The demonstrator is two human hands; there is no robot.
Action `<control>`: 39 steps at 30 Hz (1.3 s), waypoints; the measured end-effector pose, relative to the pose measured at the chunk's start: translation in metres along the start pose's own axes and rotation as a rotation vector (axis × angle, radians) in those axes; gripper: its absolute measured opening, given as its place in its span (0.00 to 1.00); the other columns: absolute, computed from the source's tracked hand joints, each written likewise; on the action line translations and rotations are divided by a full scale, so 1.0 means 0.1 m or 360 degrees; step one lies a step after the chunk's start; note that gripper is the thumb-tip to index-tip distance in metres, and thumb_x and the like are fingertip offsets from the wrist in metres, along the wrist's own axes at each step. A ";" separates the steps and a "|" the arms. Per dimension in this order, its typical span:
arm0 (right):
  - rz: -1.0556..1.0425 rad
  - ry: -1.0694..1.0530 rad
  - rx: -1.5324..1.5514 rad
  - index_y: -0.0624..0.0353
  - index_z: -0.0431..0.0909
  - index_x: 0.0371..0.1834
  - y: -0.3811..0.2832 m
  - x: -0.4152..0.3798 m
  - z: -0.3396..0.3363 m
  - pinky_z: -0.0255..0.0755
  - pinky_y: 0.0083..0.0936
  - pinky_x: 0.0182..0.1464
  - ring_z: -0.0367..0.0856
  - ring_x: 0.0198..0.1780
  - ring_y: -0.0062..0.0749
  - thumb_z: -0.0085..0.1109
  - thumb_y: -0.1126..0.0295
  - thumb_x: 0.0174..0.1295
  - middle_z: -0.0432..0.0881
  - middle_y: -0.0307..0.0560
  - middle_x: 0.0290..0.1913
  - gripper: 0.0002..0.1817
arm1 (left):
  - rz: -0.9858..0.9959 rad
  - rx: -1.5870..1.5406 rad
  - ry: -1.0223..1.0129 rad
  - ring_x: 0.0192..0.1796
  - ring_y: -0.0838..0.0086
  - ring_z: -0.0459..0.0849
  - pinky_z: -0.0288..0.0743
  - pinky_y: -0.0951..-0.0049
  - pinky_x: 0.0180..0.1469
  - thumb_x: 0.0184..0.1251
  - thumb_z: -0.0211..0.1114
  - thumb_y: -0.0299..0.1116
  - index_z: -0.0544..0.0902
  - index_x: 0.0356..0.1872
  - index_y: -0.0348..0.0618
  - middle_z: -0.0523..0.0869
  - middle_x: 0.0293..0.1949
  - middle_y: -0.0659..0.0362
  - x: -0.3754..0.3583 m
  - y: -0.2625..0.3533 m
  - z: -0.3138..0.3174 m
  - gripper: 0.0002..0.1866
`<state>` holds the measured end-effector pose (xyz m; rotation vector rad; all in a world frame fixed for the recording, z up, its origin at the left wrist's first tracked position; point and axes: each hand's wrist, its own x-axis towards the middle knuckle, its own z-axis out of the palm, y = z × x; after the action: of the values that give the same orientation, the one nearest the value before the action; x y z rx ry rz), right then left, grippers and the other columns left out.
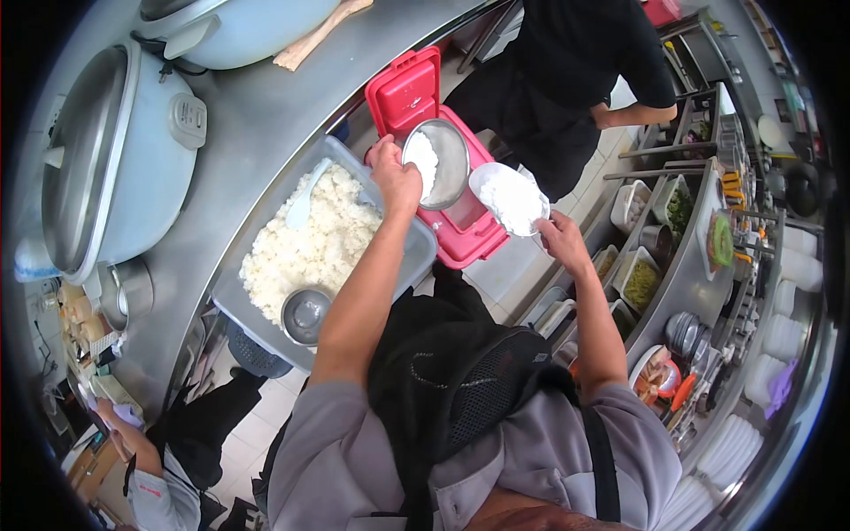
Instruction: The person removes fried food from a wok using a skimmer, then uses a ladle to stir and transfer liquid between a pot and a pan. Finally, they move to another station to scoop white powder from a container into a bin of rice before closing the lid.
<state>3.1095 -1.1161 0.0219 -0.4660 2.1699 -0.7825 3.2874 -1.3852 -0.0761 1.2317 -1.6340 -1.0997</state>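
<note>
My left hand (pixel 396 177) grips a small metal bowl (pixel 443 164) tilted on its side, with some white rice stuck inside. My right hand (pixel 560 237) holds a clear plastic bag of white rice (pixel 509 199) just to the right of the bowl's mouth. Both are above a red lidded box (pixel 460 234) with its lid (pixel 405 88) up. To the left, a grey tub (pixel 407 265) holds a heap of cooked rice (pixel 305 243), a white rice paddle (pixel 305 199) and another small metal bowl (pixel 305 312).
A large rice cooker (pixel 115 159) stands on the steel counter (pixel 257 115) at left, a second one (pixel 230 26) behind it. A person in black (pixel 575 80) stands across. Food containers (pixel 642 283) and stacked cups (pixel 779 336) line the right. Another person's hand (pixel 115 420) shows lower left.
</note>
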 end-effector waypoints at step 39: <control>-0.0338 -0.0142 -0.1955 0.60 0.87 0.47 -1.78 0.55 0.77 0.83 0.42 0.54 0.88 0.52 0.51 0.57 0.63 0.64 0.88 0.57 0.50 0.16 | -0.0595 -0.0407 -0.0192 0.59 0.54 0.75 0.64 0.66 0.66 0.45 0.52 0.12 0.69 0.32 0.36 0.77 0.59 0.46 -0.38 -0.10 0.35 0.12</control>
<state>3.1475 -1.3085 0.0706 -1.2963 2.3139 0.5838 3.2654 -1.3434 -0.1001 1.3507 -1.3244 -1.5876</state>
